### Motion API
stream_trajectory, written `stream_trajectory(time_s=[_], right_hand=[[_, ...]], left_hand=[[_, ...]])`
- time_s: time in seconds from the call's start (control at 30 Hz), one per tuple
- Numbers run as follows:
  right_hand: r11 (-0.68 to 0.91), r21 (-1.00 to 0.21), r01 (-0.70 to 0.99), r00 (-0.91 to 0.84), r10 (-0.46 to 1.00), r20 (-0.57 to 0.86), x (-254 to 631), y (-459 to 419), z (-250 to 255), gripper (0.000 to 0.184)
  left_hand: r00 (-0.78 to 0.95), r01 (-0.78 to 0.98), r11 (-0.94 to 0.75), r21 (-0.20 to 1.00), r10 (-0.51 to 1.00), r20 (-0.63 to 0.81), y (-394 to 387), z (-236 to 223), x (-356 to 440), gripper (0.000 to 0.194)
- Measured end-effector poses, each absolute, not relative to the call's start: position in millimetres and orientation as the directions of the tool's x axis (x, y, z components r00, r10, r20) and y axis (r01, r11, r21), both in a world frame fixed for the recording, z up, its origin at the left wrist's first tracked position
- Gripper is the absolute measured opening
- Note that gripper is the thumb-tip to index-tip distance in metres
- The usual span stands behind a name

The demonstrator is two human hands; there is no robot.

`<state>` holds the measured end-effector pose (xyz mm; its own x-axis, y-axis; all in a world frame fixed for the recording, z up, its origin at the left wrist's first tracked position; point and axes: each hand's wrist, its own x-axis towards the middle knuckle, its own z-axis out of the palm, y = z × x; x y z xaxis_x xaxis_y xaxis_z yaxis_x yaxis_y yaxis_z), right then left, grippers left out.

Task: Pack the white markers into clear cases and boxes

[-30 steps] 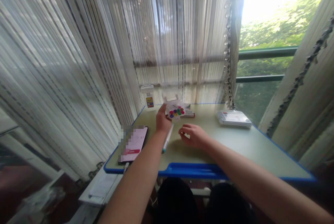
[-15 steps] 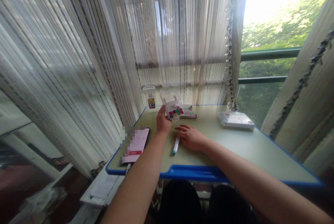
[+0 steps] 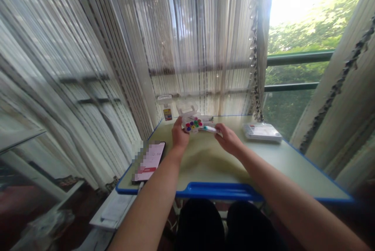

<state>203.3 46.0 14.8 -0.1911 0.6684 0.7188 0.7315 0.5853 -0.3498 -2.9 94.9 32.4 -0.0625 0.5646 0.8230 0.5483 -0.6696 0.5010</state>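
Observation:
My left hand (image 3: 180,133) grips a clear plastic marker case (image 3: 189,109) with its lid open, held above the table. Several markers (image 3: 193,125) with red, blue, yellow, green and purple ends fill the case, their coloured ends facing me. My right hand (image 3: 229,138) is closed around one end of a white marker (image 3: 211,129). This marker lies nearly level, its teal end pointing left at the case, close beside the other coloured ends. More markers (image 3: 208,118) lie on the table behind the case, partly hidden by it.
A phone (image 3: 150,161) with a cable lies at the left of the blue-edged table (image 3: 211,165). A clear container with a label (image 3: 167,113) stands at the back left. A flat clear plastic box (image 3: 263,131) rests at the right. Striped curtains (image 3: 199,48) hang behind.
My right hand has picked up the teal-ended white marker from the table and raised it to the right side of the case. My left hand still holds the case in nearly the same place.

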Motion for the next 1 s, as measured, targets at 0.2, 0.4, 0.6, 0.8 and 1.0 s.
stream_trajectory(time_s=[0.2, 0.4, 0.6, 0.8, 1.0], right_hand=[[0.666, -0.123, 0.736, -0.222, 0.409, 0.885, 208.5, 43.9, 23.7, 0.02], [0.652, -0.091, 0.753, -0.162, 0.319, 0.934, 206.8, 36.3, 28.6, 0.02], [0.682, -0.167, 0.713, 0.084, 0.153, 0.985, 208.2, 26.9, 32.8, 0.019], [0.787, -0.2, 0.584, 0.022, 0.23, 0.973, 203.0, 19.4, 35.6, 0.01], [0.848, -0.25, 0.467, -0.099, 0.332, 0.938, 188.0, 14.7, 31.1, 0.019]], left_hand=[[-0.023, 0.555, -0.685, 0.472, 0.554, 0.832, 94.0, 30.3, -2.3, 0.047], [0.03, 0.547, -0.693, 0.47, 0.578, 0.816, 94.8, 24.6, -3.8, 0.054], [0.104, 0.556, -0.707, 0.437, 0.582, 0.807, 97.1, 17.9, -3.0, 0.066], [0.12, 0.556, -0.707, 0.436, 0.588, 0.8, 98.4, 14.9, -3.2, 0.066], [0.106, 0.552, -0.699, 0.454, 0.6, 0.793, 98.8, 16.5, -2.0, 0.064]])
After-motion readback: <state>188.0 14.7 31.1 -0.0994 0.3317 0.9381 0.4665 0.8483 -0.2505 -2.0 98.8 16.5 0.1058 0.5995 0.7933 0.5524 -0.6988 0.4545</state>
